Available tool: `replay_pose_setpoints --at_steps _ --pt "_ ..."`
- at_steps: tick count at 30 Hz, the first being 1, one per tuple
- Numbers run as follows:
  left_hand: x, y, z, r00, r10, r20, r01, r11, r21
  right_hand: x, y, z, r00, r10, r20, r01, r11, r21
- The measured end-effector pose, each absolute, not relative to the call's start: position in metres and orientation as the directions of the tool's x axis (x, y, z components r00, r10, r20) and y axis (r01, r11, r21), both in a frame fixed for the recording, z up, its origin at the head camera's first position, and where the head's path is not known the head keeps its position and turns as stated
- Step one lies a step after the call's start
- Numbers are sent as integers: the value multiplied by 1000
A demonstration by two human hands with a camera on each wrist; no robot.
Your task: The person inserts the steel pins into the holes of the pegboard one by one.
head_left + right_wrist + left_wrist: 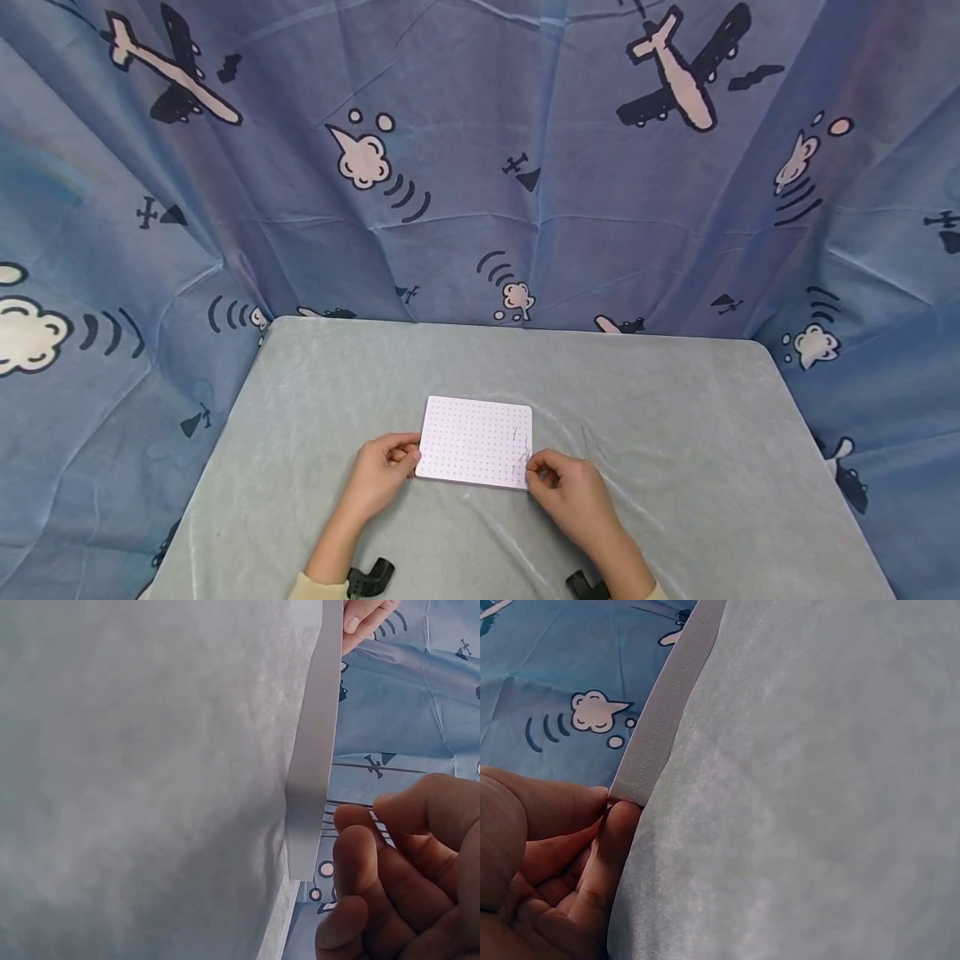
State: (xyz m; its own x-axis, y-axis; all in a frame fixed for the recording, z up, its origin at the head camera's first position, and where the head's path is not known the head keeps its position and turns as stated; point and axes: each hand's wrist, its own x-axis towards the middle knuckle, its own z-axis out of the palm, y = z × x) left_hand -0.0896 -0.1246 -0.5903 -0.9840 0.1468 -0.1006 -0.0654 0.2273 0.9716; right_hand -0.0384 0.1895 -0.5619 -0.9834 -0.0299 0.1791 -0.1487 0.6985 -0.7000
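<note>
A white pegboard [468, 442] with rows of small holes lies on the grey cloth. My left hand [384, 471] pinches its left edge near the front corner; the left wrist view shows thumb and forefinger on that corner [628, 787]. Several thin dark pins [379, 767] stick up from the board near its right edge. There my right hand [573, 492] holds one of these pins between thumb and forefinger, its other fingers curled [405, 862]. Which hole that pin stands in is hidden by the fingers.
The grey cloth [337, 375] covers the table, slightly creased. A thin dark line, perhaps a loose pin [585, 440], shows right of the board. Behind hangs a blue curtain [450, 167] with printed planes. Black wrist devices [371, 577] are on both forearms.
</note>
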Motion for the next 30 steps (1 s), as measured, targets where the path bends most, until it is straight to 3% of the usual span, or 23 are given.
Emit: replay_pose_setpoints --at_steps 13,30 --pt "-88 -124 -591 -986 137 -98 -67 213 975 -37 192 -558 -998 -16 66 -59 676 -735" --pt "-88 -124 -590 -986 132 -100 -69 224 972 -47 223 -551 -989 116 91 17 705 -709"
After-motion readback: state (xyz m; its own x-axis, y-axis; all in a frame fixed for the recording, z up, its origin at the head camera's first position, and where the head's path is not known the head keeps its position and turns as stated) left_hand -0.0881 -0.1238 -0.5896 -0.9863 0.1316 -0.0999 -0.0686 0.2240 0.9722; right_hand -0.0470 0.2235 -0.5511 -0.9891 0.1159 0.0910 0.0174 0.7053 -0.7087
